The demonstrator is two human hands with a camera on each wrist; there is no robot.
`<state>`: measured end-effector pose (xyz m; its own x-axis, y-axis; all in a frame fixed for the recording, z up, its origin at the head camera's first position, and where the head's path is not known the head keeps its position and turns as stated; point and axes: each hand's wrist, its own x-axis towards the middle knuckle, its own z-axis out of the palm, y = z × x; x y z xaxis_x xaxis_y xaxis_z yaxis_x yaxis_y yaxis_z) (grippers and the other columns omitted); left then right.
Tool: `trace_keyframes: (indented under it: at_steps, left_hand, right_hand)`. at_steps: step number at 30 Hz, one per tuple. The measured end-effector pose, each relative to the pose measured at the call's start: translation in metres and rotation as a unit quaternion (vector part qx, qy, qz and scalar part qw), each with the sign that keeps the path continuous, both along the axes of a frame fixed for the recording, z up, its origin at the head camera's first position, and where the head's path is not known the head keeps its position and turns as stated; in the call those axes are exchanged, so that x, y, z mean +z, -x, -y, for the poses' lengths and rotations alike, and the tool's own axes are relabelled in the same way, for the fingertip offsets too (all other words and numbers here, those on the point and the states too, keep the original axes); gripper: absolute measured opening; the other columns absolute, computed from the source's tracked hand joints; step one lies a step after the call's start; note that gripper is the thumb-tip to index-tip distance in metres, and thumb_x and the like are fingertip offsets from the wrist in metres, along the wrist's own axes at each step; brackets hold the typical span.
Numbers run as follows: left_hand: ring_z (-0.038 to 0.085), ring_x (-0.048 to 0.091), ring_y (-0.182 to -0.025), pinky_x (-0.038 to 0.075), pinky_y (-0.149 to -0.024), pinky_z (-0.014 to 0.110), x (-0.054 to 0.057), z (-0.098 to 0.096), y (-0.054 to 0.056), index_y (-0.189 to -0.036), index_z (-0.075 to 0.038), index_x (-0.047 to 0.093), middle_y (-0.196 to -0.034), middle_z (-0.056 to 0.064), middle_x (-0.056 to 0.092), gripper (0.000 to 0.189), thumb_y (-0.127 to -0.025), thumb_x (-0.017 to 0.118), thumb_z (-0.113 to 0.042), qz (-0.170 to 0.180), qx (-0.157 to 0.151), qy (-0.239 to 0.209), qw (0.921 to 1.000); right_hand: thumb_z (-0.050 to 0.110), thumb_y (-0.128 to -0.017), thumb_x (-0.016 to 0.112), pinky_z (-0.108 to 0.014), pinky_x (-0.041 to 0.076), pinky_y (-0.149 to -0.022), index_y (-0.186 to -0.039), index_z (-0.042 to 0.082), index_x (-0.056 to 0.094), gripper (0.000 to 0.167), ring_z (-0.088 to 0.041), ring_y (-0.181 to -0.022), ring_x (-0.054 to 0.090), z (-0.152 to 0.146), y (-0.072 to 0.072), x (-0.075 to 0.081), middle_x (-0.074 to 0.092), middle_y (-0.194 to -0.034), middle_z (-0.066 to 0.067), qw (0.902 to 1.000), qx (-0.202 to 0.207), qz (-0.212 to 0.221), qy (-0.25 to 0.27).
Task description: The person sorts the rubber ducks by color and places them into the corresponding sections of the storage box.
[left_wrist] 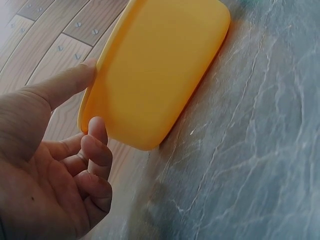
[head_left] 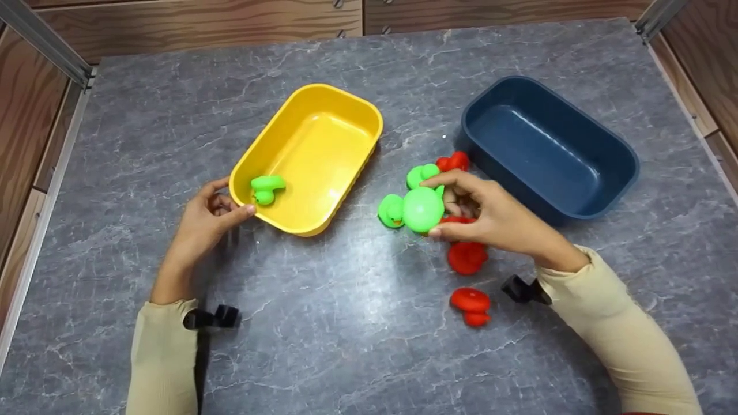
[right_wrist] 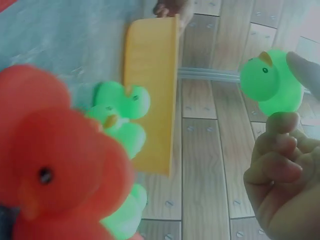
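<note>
I judged a light squeeze best, right hand (head_left: 490, 216) pinching a green duck (head_left: 423, 208), left hand (head_left: 202, 222) gripping the yellow tub (head_left: 323, 155) by its near-left corner.

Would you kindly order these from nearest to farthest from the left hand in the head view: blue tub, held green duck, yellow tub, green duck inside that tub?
1. Yellow tub, touched at its near-left corner by the left hand.
2. Green duck inside, toward that corner.
3. Held green duck, in the right hand.
4. Blue tub, far right.
</note>
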<state>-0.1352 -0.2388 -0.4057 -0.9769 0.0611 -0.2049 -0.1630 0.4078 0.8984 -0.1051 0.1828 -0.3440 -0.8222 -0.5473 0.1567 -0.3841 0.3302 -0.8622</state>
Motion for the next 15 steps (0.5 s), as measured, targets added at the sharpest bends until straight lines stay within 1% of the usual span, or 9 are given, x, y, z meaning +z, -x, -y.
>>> trace_keyframes:
  at_steps: [2,5,10,15]
  left_hand:
    - [0.002,0.048,-0.069,0.041,-0.062,0.016,0.000,0.000,0.001,-0.143,-0.002,0.038,-0.080,-0.010,0.055,0.070,-0.086,0.074,-0.020,-0.001,0.000,-0.002,1.0000]
    - [0.003,0.048,-0.069,0.041,-0.062,0.016,0.000,-0.001,0.001,-0.144,-0.003,0.039,-0.081,-0.009,0.055,0.070,-0.086,0.074,-0.021,0.001,0.000,-0.001,1.0000]
    - [0.003,0.048,-0.069,0.041,-0.062,0.016,0.000,0.000,0.001,-0.145,-0.004,0.038,-0.082,-0.008,0.055,0.072,-0.086,0.073,-0.024,0.005,0.000,0.006,1.0000]
    - [0.003,0.048,-0.069,0.041,-0.062,0.016,-0.001,0.001,-0.001,-0.144,-0.003,0.039,-0.081,-0.009,0.055,0.070,-0.086,0.074,-0.023,-0.001,-0.001,0.011,0.9999]
  right_hand:
    - [-0.001,-0.075,0.079,-0.024,0.032,-0.054,-0.125,0.003,0.057,0.055,-0.014,-0.062,0.039,0.002,0.000,0.003,0.043,-0.074,0.000,0.9998,-0.001,-0.001,0.021]
    - [-0.004,-0.075,0.078,-0.023,0.031,-0.053,-0.127,0.002,0.056,0.056,-0.012,-0.062,0.038,0.007,0.000,0.006,0.043,-0.073,0.000,0.9990,-0.007,0.004,0.043]
    - [-0.003,-0.076,0.077,-0.022,0.031,-0.054,-0.126,0.000,0.055,0.055,-0.011,-0.061,0.037,0.017,0.003,0.011,0.041,-0.070,0.000,0.9978,-0.019,0.009,0.062]
    - [-0.001,-0.078,0.077,-0.021,0.030,-0.056,-0.127,0.001,0.055,0.053,-0.011,-0.061,0.037,0.031,0.009,0.014,0.040,-0.068,0.000,0.9965,-0.024,0.019,0.078]
